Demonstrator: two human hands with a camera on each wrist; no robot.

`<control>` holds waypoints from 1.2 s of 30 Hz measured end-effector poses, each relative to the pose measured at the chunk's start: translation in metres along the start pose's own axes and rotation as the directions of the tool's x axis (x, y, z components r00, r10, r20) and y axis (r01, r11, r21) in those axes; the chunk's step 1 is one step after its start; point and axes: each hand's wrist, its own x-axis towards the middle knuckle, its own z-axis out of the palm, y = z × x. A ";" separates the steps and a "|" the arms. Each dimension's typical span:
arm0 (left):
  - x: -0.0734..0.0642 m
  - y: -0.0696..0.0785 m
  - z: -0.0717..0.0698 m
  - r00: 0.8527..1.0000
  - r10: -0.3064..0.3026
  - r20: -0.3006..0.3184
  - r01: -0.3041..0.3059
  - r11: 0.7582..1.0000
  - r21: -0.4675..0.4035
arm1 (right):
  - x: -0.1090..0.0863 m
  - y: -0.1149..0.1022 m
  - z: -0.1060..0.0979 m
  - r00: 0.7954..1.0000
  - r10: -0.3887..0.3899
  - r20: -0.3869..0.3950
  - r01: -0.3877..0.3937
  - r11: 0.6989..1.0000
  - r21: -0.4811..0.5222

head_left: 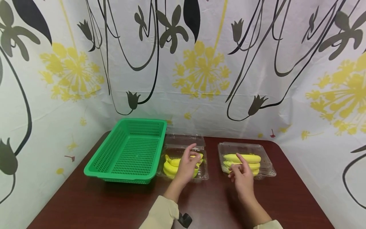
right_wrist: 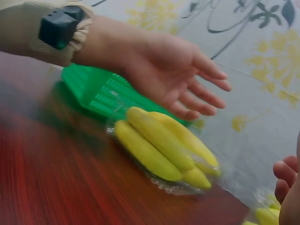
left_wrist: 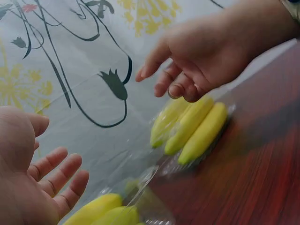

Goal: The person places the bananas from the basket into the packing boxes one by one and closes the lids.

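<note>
My left hand (head_left: 186, 168) hovers over a clear plastic clamshell box (head_left: 206, 174), fingers loosely bent and holding nothing. Yellow bananas (head_left: 169, 170) lie inside that box, whose transparent lid (head_left: 186, 140) stands raised at the back; the hand covers part of the fruit. Over on the right, my right hand (head_left: 244, 183) is held above the near side of a second clear plastic box (head_left: 267, 163), its fingers relaxed around nothing. More bananas (head_left: 246, 158) lie side by side there. In the left wrist view, both hands (left_wrist: 33, 173) appear with bare palms and apart from the fruit (left_wrist: 206, 131).
A green slotted plastic basket (head_left: 140, 177) stands left of the boxes, with no contents showing. All sit on a dark reddish-brown table (head_left: 211, 203). White cloth (head_left: 160, 79) printed with flowers hangs behind and at both sides. A black device (right_wrist: 58, 28) is strapped to the left wrist.
</note>
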 end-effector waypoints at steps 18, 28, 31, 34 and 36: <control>0.014 -0.008 -0.050 0.988 0.146 0.049 -0.153 0.888 0.435 | 0.014 0.012 0.058 0.968 -0.120 0.220 0.170 0.959 -0.226; 0.020 -0.019 -0.070 0.983 0.165 -0.081 -0.088 0.807 0.585 | 0.031 0.021 0.079 0.971 -0.004 0.239 0.059 0.973 -0.222; 0.021 -0.024 -0.073 0.982 0.159 -0.102 -0.063 0.784 0.617 | 0.035 0.022 0.082 0.968 0.046 0.246 0.016 0.970 -0.243; 0.022 -0.025 -0.075 0.985 0.133 -0.109 -0.033 0.768 0.639 | 0.040 0.026 0.084 0.968 0.070 0.242 -0.007 0.968 -0.251; 0.023 -0.027 -0.077 0.986 0.122 -0.115 -0.017 0.757 0.653 | 0.044 0.029 0.086 0.967 0.083 0.243 -0.025 0.972 -0.233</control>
